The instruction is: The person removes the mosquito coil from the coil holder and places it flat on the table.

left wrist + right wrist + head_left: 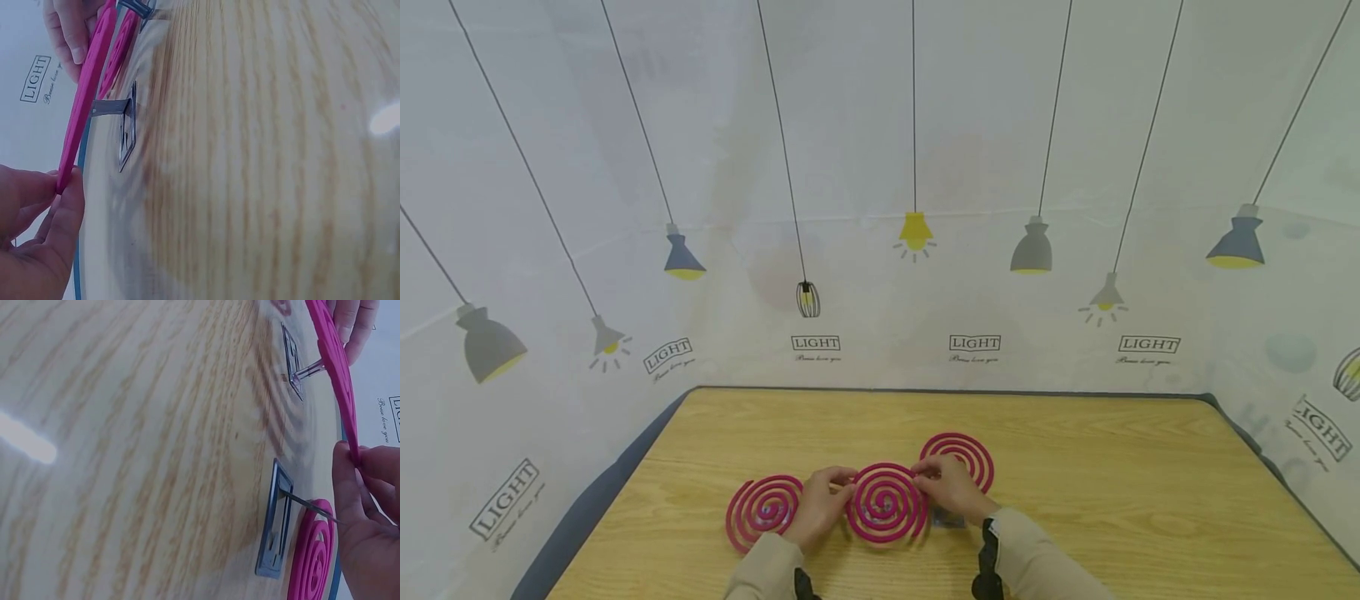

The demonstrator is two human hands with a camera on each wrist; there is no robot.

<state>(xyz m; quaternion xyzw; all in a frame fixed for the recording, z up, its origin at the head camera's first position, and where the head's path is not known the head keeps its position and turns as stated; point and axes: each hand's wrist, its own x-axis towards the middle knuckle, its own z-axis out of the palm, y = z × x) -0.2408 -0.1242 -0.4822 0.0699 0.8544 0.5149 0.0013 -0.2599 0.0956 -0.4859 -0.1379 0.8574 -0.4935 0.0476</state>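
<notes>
A magenta mosquito coil (886, 502) lies level above the table, held from both sides. My left hand (820, 504) pinches its left edge between thumb and fingers; my right hand (953, 485) pinches the right edge. Under its middle, the raised prong of a metal coil stand (111, 107) reaches up to the coil; whether it carries the weight, I cannot tell. Just below my right hand, a second metal stand (270, 562) rests on the table with its prong raised and no coil on it.
Left of my left hand is another magenta coil (769, 515), with metal showing through its middle. A third coil (989, 471) lies behind my right hand, partly covered by it. The wooden table (1112, 475) ends at a printed curtain (872, 371).
</notes>
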